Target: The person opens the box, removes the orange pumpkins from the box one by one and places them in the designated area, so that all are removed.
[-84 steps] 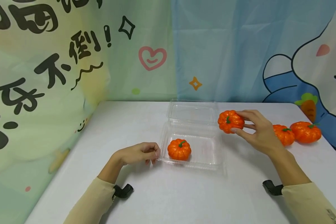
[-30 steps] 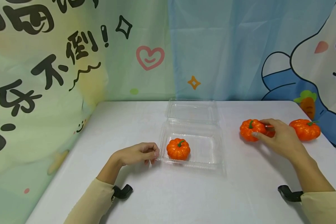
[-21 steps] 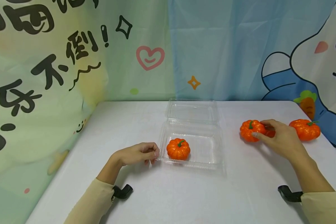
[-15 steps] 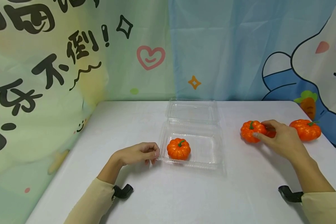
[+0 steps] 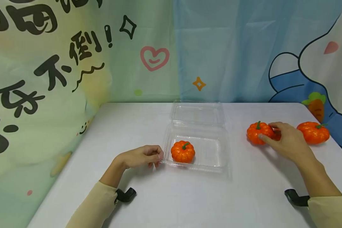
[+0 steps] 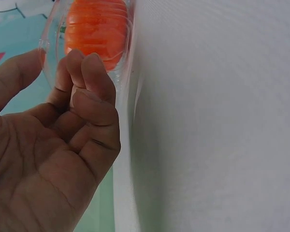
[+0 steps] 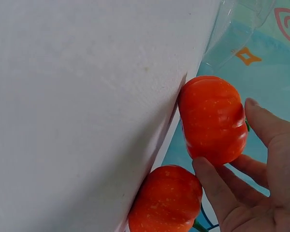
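My left hand (image 5: 143, 156) pinches the near left corner of an open clear plastic clamshell box (image 5: 208, 152). In the left wrist view, thumb and fingers (image 6: 94, 77) are at its rim. One small orange toy pumpkin (image 5: 183, 152) with a green stem sits in the left part of the box. Over at the right, my right hand (image 5: 290, 141) grips a second pumpkin (image 5: 259, 133) between thumb and fingertips, low at the tabletop. Another pumpkin (image 5: 277, 135) is mostly hidden behind that hand; the right wrist view shows a pumpkin (image 7: 166, 200) close by the gripped one.
A further pumpkin (image 5: 313, 133) lies by the table's right edge. The box's lid (image 5: 198, 114) is folded back towards the far edge of the white table (image 5: 205, 202). Behind hangs a printed curtain (image 5: 216, 47).
The right hand has carried its pumpkin from beside the box rightwards and down to the table, near the others. Over the last second both hands have stayed almost still.
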`<state>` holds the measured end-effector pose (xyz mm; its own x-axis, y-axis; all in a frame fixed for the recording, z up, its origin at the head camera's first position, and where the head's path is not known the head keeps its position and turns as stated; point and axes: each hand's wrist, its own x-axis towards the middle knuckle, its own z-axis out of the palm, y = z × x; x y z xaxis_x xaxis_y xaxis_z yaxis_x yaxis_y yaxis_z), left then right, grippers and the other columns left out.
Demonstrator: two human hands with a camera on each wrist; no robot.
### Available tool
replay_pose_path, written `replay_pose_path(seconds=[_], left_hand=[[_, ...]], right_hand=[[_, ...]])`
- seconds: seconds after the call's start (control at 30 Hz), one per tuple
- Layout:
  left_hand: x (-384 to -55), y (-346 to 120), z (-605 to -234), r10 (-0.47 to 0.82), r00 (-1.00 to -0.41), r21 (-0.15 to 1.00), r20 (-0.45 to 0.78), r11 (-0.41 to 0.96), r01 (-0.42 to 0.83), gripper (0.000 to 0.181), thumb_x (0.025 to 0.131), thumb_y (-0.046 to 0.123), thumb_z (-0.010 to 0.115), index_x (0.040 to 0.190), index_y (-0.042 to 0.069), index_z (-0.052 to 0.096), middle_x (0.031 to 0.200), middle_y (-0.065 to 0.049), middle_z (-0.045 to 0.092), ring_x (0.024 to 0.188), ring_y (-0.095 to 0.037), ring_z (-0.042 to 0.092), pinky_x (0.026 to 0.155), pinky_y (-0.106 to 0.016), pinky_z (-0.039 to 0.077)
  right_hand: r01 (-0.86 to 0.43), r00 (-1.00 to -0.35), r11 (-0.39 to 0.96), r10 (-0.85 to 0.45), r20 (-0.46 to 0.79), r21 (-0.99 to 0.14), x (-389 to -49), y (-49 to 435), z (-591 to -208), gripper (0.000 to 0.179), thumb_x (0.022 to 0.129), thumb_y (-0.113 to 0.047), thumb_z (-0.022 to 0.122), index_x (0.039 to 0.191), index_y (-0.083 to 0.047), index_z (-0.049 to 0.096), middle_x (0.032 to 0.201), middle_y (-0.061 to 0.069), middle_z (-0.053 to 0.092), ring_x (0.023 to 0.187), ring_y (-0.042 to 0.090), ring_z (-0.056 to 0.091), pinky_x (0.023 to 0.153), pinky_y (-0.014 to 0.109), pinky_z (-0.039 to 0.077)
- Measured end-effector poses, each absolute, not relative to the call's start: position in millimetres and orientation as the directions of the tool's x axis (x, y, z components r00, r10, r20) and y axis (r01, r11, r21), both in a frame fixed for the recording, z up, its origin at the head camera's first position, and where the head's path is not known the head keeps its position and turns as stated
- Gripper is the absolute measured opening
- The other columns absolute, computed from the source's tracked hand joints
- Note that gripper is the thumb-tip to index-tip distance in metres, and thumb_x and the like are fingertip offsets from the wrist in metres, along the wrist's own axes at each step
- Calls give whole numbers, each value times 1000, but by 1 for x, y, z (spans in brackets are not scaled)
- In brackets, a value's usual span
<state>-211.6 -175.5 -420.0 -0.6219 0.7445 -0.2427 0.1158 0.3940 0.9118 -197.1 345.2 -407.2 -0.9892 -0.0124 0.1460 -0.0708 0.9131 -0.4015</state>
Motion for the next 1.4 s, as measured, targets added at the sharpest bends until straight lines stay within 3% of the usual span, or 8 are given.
replay_pose_path(seconds=[0.3, 0.83, 1.4], left_hand=[[-210, -175, -420, 742, -626, 912, -239, 393, 118, 20, 107, 20, 53, 110, 1, 58, 92, -17, 63, 83, -25, 59, 72, -28, 48], [-210, -176, -418, 740, -628, 908, -240, 400, 125, 22, 107, 22, 53, 110, 1, 58, 92, -17, 63, 84, -25, 59, 73, -29, 49], [-210, -175, -420, 740, -627, 908, -244, 402, 120, 23, 107, 23, 53, 110, 1, 59, 93, -16, 62, 84, -25, 59, 73, -29, 49]], right_hand=[[-134, -979, 914, -63, 191, -383, -197, 345, -410, 76, 85, -35, 84, 136, 10, 49, 131, 39, 47, 111, 54, 47, 91, 72, 42], [-138, -969, 909, -42, 243, -393, -198, 342, -407, 74, 88, -40, 81, 131, 10, 48, 116, 33, 51, 103, 48, 49, 84, 66, 46], [-98, -974, 929, -16, 226, -358, -194, 340, -404, 73, 91, -40, 77, 138, 7, 46, 129, 37, 45, 112, 55, 43, 91, 75, 40]])
